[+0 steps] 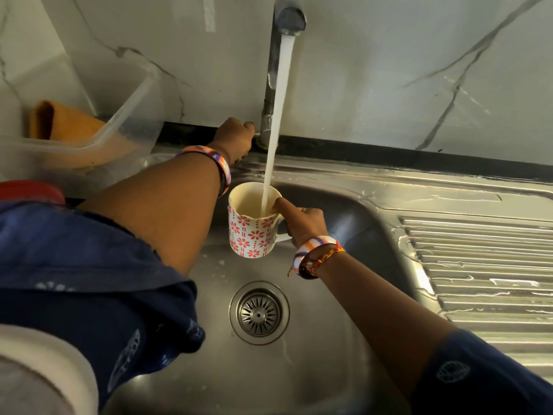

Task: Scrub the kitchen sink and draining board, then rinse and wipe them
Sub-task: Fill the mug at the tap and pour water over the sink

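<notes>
Water (276, 115) is pouring in a thick white stream from the tap (288, 16) straight into a mug (251, 232) with a red flower pattern. The right hand (302, 223) is holding the mug over the sink (299, 369), fingers curled through the handle and the forefinger lying stretched along the rim. The left hand (235, 139) is reaching to the foot of the tap at the back edge of the sink, its fingers curled round something there that the hand itself is hiding. Both wrists are wearing striped bangles. The sink bowl is lying wet below the mug, with the round drain (259, 313) near its middle. The ridged draining board (484, 274) is sitting just to the right of the bowl, wet and shining. At the far left a clear plastic tub (128, 115) is holding an orange cloth (64, 121)
</notes>
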`<state>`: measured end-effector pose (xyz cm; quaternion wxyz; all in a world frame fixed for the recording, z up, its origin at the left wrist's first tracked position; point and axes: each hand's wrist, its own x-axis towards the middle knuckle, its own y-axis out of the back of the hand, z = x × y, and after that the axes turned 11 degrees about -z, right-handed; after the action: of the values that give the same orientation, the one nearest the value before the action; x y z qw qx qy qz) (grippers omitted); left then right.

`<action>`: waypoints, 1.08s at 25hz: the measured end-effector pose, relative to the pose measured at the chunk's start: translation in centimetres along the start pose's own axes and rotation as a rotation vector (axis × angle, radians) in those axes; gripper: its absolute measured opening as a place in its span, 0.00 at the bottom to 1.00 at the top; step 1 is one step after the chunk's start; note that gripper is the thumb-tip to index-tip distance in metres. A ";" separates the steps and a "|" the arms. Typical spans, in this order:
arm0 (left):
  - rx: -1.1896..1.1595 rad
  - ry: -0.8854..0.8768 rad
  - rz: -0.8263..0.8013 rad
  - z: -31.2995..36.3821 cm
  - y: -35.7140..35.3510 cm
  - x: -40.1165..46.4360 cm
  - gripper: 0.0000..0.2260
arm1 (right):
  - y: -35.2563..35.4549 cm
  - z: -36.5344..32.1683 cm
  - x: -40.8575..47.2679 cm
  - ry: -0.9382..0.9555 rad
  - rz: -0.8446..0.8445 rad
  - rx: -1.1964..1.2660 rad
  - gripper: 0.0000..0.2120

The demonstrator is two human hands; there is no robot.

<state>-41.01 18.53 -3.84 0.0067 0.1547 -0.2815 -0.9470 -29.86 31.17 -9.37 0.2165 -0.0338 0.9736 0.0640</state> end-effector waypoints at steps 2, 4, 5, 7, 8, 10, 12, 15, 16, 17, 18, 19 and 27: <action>0.009 0.003 0.009 0.1 0.0 0.1 0.14 | 0.0 0.1 0.1 -0.004 0.011 0.019 0.15; 0.020 0.015 0.011 0.0 0.0 0.0 0.14 | -0.1 0.2 0.0 -0.008 0.021 0.023 0.16; 0.025 0.020 0.008 0.0 0.0 0.1 0.15 | -0.1 0.2 -0.1 -0.006 0.022 0.018 0.16; 0.022 0.025 -0.001 0.0 -0.1 0.2 0.16 | 0.0 0.2 -0.2 0.000 0.027 0.019 0.16; 0.017 0.027 -0.004 -0.1 -0.1 0.2 0.17 | 0.1 0.3 -0.2 0.001 0.032 0.023 0.16; 0.013 0.025 -0.002 -0.1 -0.1 0.2 0.17 | 0.2 0.4 -0.3 0.004 0.036 0.026 0.16; 0.005 0.021 0.002 -0.1 -0.1 0.1 0.16 | 0.3 0.4 -0.3 0.004 0.041 0.020 0.16; 0.016 0.021 0.004 0.0 -0.2 0.0 0.18 | 0.4 0.3 -0.2 0.005 0.054 0.034 0.16; 0.023 0.022 0.004 0.0 -0.2 0.0 0.18 | 0.4 0.2 -0.3 0.006 0.054 0.036 0.16; 0.027 0.025 0.005 0.0 -0.2 0.0 0.18 | 0.4 0.2 -0.4 0.010 0.054 0.038 0.16; 0.025 0.028 0.006 0.0 -0.2 0.0 0.18 | 0.4 0.3 -0.4 0.014 0.054 0.045 0.16; 0.020 0.031 0.006 0.0 -0.1 0.1 0.18 | 0.4 0.3 -0.4 0.016 0.054 0.051 0.16; 0.000 0.041 -0.018 0.1 0.0 -0.2 0.17 | 0.0 0.3 -0.5 0.013 0.049 0.049 0.16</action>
<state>-40.86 18.58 -3.74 0.0037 0.1767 -0.2798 -0.9437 -29.25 31.22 -9.42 0.2095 -0.0048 0.9767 0.0455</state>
